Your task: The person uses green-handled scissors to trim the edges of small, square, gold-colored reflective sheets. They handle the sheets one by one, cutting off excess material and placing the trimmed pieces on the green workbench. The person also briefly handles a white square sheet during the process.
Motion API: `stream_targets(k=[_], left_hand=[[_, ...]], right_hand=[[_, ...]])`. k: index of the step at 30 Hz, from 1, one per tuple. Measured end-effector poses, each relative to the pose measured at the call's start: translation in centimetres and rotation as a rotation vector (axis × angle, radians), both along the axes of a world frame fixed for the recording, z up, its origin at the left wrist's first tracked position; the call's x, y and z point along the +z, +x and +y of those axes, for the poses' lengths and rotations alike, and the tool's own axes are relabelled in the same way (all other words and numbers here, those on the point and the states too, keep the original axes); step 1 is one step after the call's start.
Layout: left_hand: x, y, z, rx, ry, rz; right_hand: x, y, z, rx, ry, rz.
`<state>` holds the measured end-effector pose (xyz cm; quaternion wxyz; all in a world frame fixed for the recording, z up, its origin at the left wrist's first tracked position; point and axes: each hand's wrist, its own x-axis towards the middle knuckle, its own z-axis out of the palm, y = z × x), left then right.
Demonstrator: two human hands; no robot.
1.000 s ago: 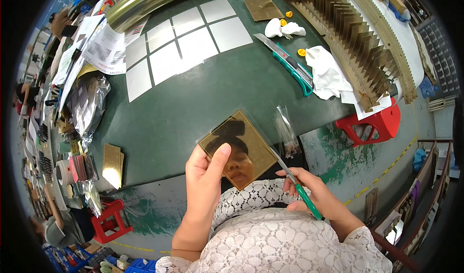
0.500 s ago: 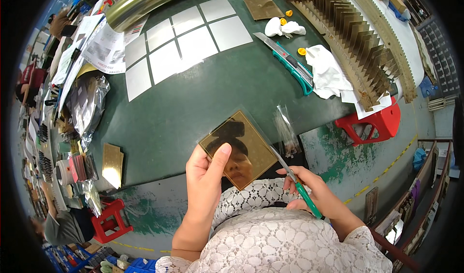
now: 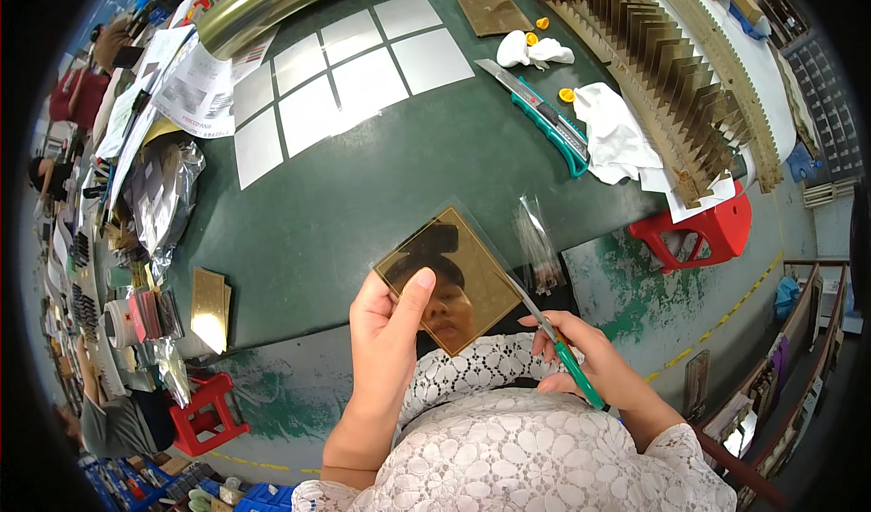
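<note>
My left hand (image 3: 386, 326) is closed on a square, gold-brown mirror-like plate (image 3: 467, 299), thumb on its face and fingers behind. A clear film edge shows past the plate's upper right side. My right hand (image 3: 581, 353) grips a slim green-handled tool with a long metal blade (image 3: 529, 302), seen narrowly; its exact kind I cannot tell. The blade's end lies at the plate's right edge, by the film; whether it touches is unclear. Both hands are in front of my body, at the near edge of the green table (image 3: 299, 240).
Silvery squares (image 3: 370, 81) lie in two rows. A utility knife (image 3: 544, 117) rests beside white cloth (image 3: 612, 136). A toothed rack (image 3: 671, 86) of upright plates stands right. Left are papers (image 3: 195, 90), gold plates (image 3: 210, 308) and a film roll (image 3: 272, 4). Red stools (image 3: 694, 231) flank the table.
My hands, the plate and the tool keep their places. A person at the far left edge has shifted position slightly.
</note>
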<state>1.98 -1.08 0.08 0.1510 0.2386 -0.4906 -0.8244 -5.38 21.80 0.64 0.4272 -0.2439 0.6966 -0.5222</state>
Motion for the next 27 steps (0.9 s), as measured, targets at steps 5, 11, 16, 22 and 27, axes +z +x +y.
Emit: stream_targets(k=[5,11,16,22,27], left_hand=[[0.1,0.0,0.0,0.0,0.007,-0.003],[0.0,-0.1,0.1,0.005,-0.006,-0.003],[-0.2,-0.1,0.4,0.026,-0.008,-0.011],[-0.2,-0.5,0.7,0.003,0.017,-0.053],[-1.2,-0.4,1.7,-0.136,0.048,-0.122]], right_hand=[[-0.4,0.1,0.2,-0.011,-0.019,0.0],[-0.3,0.1,0.2,-0.016,-0.006,-0.013],[-0.2,0.1,0.2,-0.023,0.024,0.004],[-0.2,-0.1,0.5,-0.032,0.077,0.104],[-1.0,-0.2,0.7,-0.134,0.059,-0.059]])
